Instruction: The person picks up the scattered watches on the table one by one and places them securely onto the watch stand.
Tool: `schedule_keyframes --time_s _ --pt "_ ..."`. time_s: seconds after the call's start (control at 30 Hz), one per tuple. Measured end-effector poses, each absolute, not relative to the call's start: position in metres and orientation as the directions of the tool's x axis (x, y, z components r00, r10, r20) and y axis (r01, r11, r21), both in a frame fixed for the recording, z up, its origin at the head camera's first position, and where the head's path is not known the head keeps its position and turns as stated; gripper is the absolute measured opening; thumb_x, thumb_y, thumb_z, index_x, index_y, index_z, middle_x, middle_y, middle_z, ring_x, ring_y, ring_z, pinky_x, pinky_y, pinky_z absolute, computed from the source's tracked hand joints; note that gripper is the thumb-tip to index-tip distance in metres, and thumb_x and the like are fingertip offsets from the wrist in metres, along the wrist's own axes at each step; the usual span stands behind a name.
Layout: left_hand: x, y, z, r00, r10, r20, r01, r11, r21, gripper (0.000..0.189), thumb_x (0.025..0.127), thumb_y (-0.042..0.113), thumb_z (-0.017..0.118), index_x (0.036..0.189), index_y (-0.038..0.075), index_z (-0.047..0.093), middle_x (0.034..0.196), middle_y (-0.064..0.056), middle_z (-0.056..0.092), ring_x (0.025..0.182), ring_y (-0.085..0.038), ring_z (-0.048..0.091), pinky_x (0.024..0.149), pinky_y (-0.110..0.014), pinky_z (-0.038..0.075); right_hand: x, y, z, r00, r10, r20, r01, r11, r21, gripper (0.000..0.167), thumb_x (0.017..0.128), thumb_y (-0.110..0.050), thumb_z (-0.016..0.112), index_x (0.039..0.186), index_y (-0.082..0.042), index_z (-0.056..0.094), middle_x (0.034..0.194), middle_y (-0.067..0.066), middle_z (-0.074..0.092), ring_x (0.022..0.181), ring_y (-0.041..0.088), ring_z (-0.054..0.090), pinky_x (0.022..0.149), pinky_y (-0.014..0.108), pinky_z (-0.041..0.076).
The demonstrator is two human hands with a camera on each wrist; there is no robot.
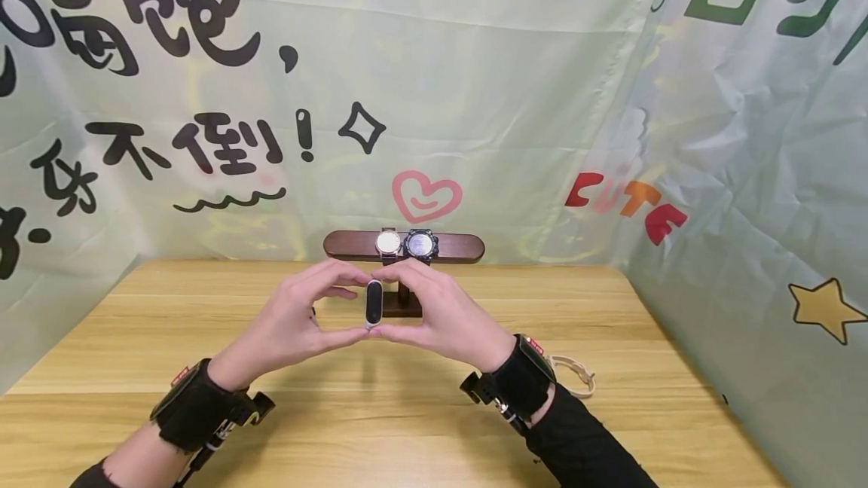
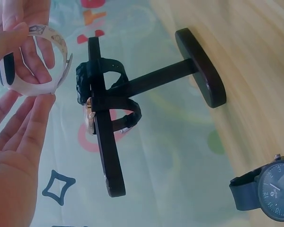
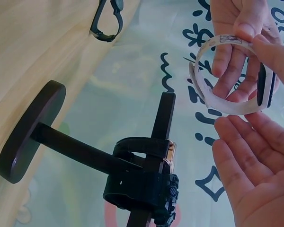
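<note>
The white wristband (dark oval screen) is pinched upright between both hands.

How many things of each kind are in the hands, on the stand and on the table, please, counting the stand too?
Fitness band: 1
Wristwatches: 3
Watch stand: 1
Cream strap, no face visible: 1
Total: 6

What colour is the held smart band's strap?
White looped strap with grey markings; best in right wrist view.
</note>
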State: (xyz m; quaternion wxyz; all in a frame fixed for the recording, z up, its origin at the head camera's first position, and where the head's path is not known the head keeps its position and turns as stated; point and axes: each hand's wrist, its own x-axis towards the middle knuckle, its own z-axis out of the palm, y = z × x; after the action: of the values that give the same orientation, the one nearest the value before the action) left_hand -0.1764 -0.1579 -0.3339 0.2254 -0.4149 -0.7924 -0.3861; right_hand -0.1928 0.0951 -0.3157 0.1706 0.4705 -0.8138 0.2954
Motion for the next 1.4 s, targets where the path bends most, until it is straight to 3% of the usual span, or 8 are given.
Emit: schedule_keyframes --time_s 0.2,0.57,0.97,1.23,1.4 --pt "-0.175 -0.156 -0.335 -0.568 0.48 0.669 0.823 0.363 0.438 0.062 0.075 0.01 0.1 0.129 0.013 0.069 0.128 0.001 0.071 0.119 -0.014 0.07 0.097 -0.033 0.066 -0.193 0.095 -0.315 -0.495 -0.668 0.555 -0.869 0.376 -0.322 0.059 0.087 -0.032 0.092 0.138 -0.014 0.066 0.131 -0.003 0.069 0.119 0.009 0.068 0.104 0.026 0.059" --pt "-0.176 -0.155 -0.337 -0.577 0.473 0.666 0.815 0.38 0.437 0.062 0.077 0.012 0.099 0.131 0.013 0.068 0.13 0.002 0.071 0.122 -0.014 0.07 0.101 -0.029 0.063 -0.193 0.096 -0.314 -0.508 -0.668 0.544 -0.861 0.396 -0.319 0.058 0.087 -0.031 0.092 0.136 -0.014 0.067 0.128 -0.003 0.07 0.115 0.009 0.067 0.103 0.026 0.059" --pt "-0.187 -0.172 -0.332 -0.542 0.467 0.698 0.822 0.466 0.327 0.067 0.073 0.007 0.099 0.133 0.008 0.068 0.131 -0.007 0.072 0.117 -0.021 0.07 0.1 -0.031 0.064 -0.197 0.103 -0.311 -0.525 -0.661 0.535 -0.851 0.411 -0.327 0.058 0.087 -0.031 0.093 0.135 -0.012 0.067 0.127 -0.002 0.071 0.109 0.01 0.069 0.098 0.026 0.061" --pt "-0.194 -0.197 -0.325 -0.623 0.328 0.71 0.701 0.637 0.32 0.05 0.083 0.007 0.092 0.128 0.006 0.071 0.129 -0.007 0.075 0.116 -0.027 0.073 0.096 -0.041 0.064 -0.202 0.118 -0.3 -0.535 -0.619 0.575 -0.843 0.428 -0.324 0.059 0.085 -0.03 0.094 0.134 -0.011 0.068 0.128 0.001 0.073 0.119 0.017 0.071 0.106 0.032 0.061" --pt "-0.199 -0.205 -0.325 -0.65 0.287 0.703 0.668 0.657 0.35 0.041 0.087 0.002 0.088 0.125 0.005 0.072 0.124 -0.01 0.075 0.114 -0.027 0.072 0.096 -0.034 0.063 -0.203 0.128 -0.293 -0.582 -0.591 0.558 -0.812 0.453 -0.367 0.06 0.085 -0.029 0.094 0.136 -0.009 0.069 0.13 0.0 0.072 0.119 0.018 0.073 0.108 0.036 0.06"
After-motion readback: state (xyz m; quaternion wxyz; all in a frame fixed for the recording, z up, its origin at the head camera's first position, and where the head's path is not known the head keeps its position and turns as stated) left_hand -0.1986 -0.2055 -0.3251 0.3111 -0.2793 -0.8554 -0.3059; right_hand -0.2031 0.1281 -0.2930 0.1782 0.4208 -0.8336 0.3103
